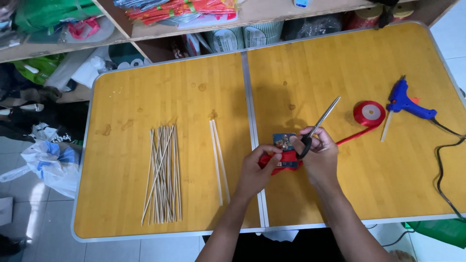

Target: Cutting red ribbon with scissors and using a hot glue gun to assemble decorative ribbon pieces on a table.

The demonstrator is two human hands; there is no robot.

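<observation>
- Red satin ribbon [284, 160], wound around a small flat card, sits at the near middle of the yellow bamboo-top folding table [170, 87], pinched at its left end by the left hand [257, 170], thumb over fingers.
- The right hand [318, 155] has its fingers closed through the black handles of the steel scissors [323, 119], blades pointing up and away, seemingly shut.
- The step in hand looks like cutting the wound ribbon; the next move likely calls for opening the blades and bringing them onto it.
- A strand trails right to the round red ribbon spool [370, 113].
- Left lie two white sticks [218, 160] and a bundle of thin bamboo skewers [164, 172].
- Farther right, a blue glue gun [407, 103].
- On the shelf behind, pale ribbed tubs [247, 36] and red-orange packets [182, 9].
</observation>
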